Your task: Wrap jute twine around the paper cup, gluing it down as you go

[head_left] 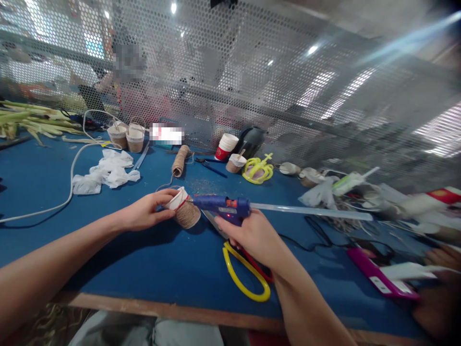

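Observation:
My left hand [147, 210] is closed on the white rim of a paper cup [177, 199], which lies tilted and is partly wrapped in brown twine [188, 215]. A blue glue gun [219, 204] is in my right hand [254, 233], its nozzle at the cup beside the edge of the twine. A red light glows on the gun, and a long clear glue stick [309, 210] juts from its back. Scissors with yellow and red handles [248, 274] lie under my right hand. From the cup, a strand leads toward a twine spool [180, 161].
Crumpled white plastic [104, 173] and two wrapped cups [126, 137] are on the left. Pliers [211, 166], stacked cups [226, 146] and a yellow woven piece [258, 169] stand farther back. At right are a purple power strip [378, 274] and another person's hand [442, 262].

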`<control>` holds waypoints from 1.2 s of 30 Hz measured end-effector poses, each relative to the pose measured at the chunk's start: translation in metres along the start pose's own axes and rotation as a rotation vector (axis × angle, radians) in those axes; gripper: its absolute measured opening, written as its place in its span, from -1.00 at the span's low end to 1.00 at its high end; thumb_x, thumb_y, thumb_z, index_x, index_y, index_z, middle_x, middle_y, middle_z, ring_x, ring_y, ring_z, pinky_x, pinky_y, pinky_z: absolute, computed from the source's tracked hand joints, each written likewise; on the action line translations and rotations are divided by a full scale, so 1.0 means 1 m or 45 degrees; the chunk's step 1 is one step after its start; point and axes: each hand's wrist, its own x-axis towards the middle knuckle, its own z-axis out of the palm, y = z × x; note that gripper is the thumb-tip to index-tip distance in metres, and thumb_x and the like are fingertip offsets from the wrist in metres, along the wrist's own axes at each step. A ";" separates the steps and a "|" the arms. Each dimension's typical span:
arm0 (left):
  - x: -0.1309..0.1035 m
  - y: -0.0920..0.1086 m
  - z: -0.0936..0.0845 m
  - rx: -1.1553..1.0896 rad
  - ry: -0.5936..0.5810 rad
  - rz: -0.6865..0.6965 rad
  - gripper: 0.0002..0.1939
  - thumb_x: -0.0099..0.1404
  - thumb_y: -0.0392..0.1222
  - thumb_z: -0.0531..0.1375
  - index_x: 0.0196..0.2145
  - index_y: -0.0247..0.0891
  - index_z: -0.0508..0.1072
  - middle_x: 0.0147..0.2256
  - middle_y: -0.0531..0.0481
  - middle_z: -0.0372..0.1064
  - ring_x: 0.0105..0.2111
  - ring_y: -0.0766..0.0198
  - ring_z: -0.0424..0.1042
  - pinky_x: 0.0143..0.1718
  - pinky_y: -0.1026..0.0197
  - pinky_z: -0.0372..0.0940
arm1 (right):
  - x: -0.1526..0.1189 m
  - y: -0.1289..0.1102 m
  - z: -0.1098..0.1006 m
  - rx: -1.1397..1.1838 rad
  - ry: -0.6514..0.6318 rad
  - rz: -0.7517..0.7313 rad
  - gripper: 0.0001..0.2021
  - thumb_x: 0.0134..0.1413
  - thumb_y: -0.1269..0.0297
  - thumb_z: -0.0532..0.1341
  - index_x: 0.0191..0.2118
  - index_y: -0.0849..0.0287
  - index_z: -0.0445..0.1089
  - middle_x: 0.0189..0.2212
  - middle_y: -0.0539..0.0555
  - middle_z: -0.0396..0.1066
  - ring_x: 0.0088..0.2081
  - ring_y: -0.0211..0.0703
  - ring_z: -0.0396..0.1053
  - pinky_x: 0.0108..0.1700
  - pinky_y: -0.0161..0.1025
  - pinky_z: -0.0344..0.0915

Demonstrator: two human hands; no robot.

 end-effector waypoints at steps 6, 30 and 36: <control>0.000 0.002 -0.001 0.001 -0.012 -0.018 -0.72 0.24 -0.11 0.01 -0.25 -0.36 0.38 0.04 -0.21 0.17 0.08 0.07 0.12 0.10 0.07 0.02 | 0.008 0.007 -0.001 -0.034 -0.006 0.029 -0.63 -0.07 0.20 0.12 -0.79 0.17 0.15 -0.84 -0.04 0.21 -0.73 -0.34 0.19 -0.57 -0.37 0.17; 0.000 0.002 0.000 0.006 0.018 -0.070 -0.74 0.24 -0.18 0.01 -0.20 -0.35 0.38 0.02 -0.17 0.19 0.06 0.11 0.14 0.13 0.06 -0.02 | -0.006 -0.003 0.012 -0.053 -0.053 -0.080 -0.77 -0.09 0.26 0.11 -0.67 0.15 0.16 -0.78 -0.07 0.21 -0.69 -0.29 0.19 -0.58 -0.34 0.15; 0.000 -0.001 0.000 0.002 0.028 -0.035 -0.77 0.23 -0.19 0.02 -0.27 -0.36 0.39 0.01 -0.19 0.18 0.07 0.11 0.13 0.11 0.09 0.01 | -0.002 0.000 0.007 0.055 -0.042 -0.033 -0.79 -0.09 0.23 0.12 -0.64 0.16 0.19 -0.79 -0.09 0.19 -0.71 -0.31 0.19 -0.62 -0.36 0.15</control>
